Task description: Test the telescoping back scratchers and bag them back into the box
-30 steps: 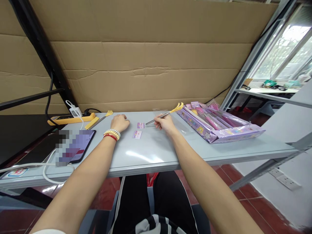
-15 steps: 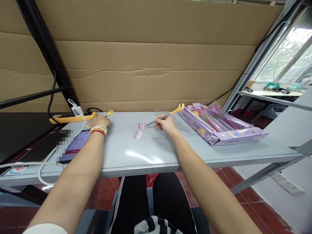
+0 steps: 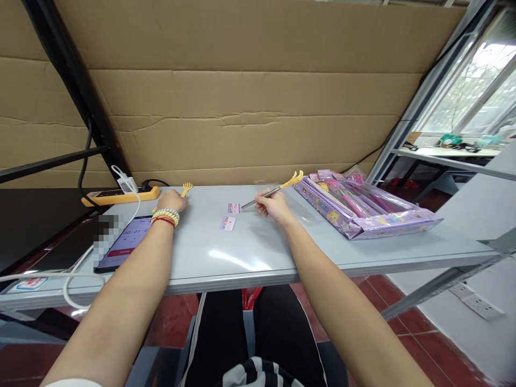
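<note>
My right hand holds a thin metal rod with a yellow claw-shaped head, a small back scratcher, tilted up to the right above the grey table. My left hand, with bead bracelets at the wrist, is closed over a second yellow-headed scratcher near the table's far left. Two small purple labels lie on the table between my hands.
A purple box of pink and purple packaged items lies at the right. A phone with a white cable lies at the left, and a yellow power strip sits behind it. Cardboard lines the wall behind the table.
My left hand has moved from the table's middle to the left and closed on the second scratcher, whose yellow head has shifted slightly right. My right hand has hardly moved.
</note>
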The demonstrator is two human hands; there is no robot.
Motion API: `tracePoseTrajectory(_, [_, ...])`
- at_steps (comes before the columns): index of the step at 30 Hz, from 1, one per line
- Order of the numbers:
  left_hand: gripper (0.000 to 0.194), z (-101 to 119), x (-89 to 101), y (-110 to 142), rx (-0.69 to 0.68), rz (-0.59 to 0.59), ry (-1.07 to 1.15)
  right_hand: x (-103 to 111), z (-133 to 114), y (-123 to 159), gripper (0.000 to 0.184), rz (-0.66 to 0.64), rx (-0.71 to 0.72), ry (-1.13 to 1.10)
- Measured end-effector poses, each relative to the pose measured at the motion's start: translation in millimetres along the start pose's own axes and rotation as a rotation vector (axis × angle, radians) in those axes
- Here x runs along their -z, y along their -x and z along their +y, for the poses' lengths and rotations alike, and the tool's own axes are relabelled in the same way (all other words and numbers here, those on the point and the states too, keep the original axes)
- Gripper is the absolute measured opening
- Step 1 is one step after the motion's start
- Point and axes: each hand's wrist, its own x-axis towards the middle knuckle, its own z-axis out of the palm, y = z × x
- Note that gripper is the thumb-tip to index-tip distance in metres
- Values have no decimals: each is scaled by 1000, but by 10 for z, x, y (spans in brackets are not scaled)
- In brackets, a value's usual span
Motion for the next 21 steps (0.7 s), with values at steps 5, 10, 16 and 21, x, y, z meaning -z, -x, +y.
tracePoseTrajectory(5, [23,332,22,237,-330,4,243,-11,-56,29,13,16,-5,-79])
tracePoseTrajectory(10, [10,557,-53,454,-545,7,374,15,-99,48,21,-2,-7,-225])
tracePoseTrajectory(16, [12,616,-140,531,-605,-35,447,53,-127,70,40,-134,-35,-381])
tracePoseTrajectory(21, [16,635,-147,547,-607,-65,437,47,-133,78,41,-209,-46,-394])
